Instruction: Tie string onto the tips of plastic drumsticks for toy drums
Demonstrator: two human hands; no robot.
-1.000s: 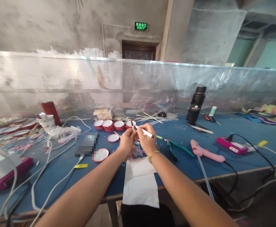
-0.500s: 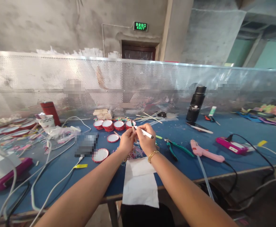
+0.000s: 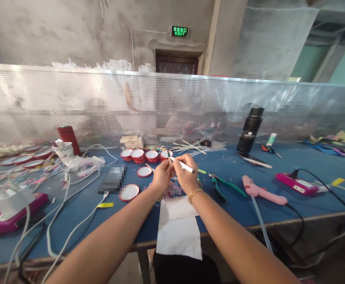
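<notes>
My left hand [image 3: 162,176] pinches a small flat stick [image 3: 169,155] whose upper part is dark. Closed around a white marker pen [image 3: 186,166] with a black end is my right hand [image 3: 185,175]; the pen's other end meets the stick near my left fingers. Just behind my hands stand stacks of red-rimmed white lids [image 3: 151,155]. Two single lids lie left of my hands, one nearer lid [image 3: 129,192] beside a phone [image 3: 112,178]. Under my wrists is a pile of thin coloured strands [image 3: 172,190], partly hidden. A white cloth [image 3: 178,228] hangs over the table edge before me.
Right of my hands lie green-handled pliers [image 3: 228,185], a pink glue gun [image 3: 262,191] and a magenta power strip [image 3: 297,184]. A black bottle [image 3: 250,130] stands behind them. Cables, a red flask [image 3: 69,140] and a paper cup [image 3: 63,152] occupy the left. A perforated metal screen [image 3: 172,102] borders the back.
The whole view has shifted slightly, so things appear a little further right. Both hands keep their hold on the stick and the marker pen.
</notes>
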